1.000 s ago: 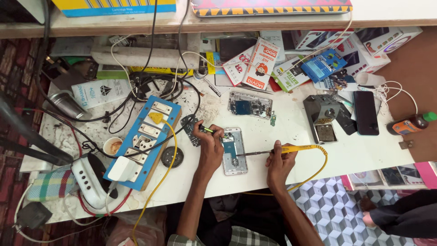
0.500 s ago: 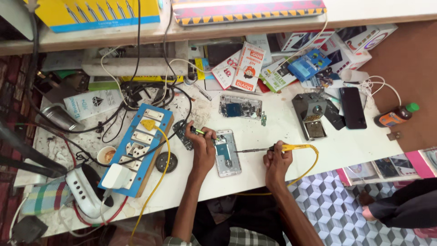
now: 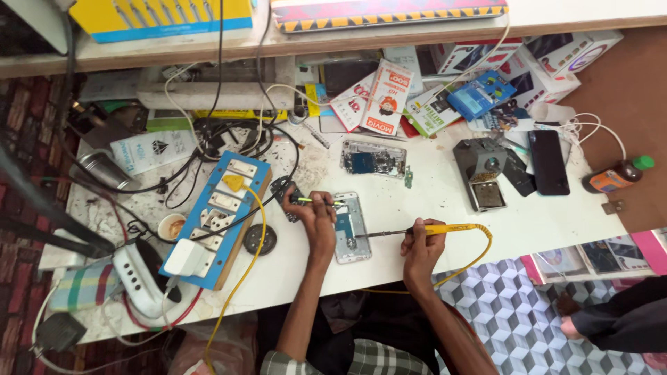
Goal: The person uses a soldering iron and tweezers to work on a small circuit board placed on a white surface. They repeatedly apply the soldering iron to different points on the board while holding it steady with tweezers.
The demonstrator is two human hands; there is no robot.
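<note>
The person sits at the near edge of a cluttered white workbench (image 3: 431,201), both forearms reaching over it. The left hand (image 3: 316,215) is closed around a thin yellow-green tool (image 3: 316,201), pinched between thumb and fingers, and rests just beside the left edge of an opened phone (image 3: 351,227) that lies flat near the middle of the bench. The right hand (image 3: 420,246) is clamped on the yellow handle of a soldering iron (image 3: 424,230), held like a pen; its dark metal tip points left and meets the phone's exposed inside (whether it actually touches the board I cannot tell from here). A yellow cable (image 3: 479,253) loops from the handle's right end and drops over the near edge.

To the left lies a blue power strip (image 3: 219,208) with a yellow plug in it, and a small black round puck (image 3: 259,239) sits between it and the left hand. Farther back rests another stripped phone frame (image 3: 372,158). To the right stands a grey soldering stand (image 3: 483,170), then a black phone (image 3: 547,161), and a small brown bottle (image 3: 615,177) with a green cap at the far right.
</note>
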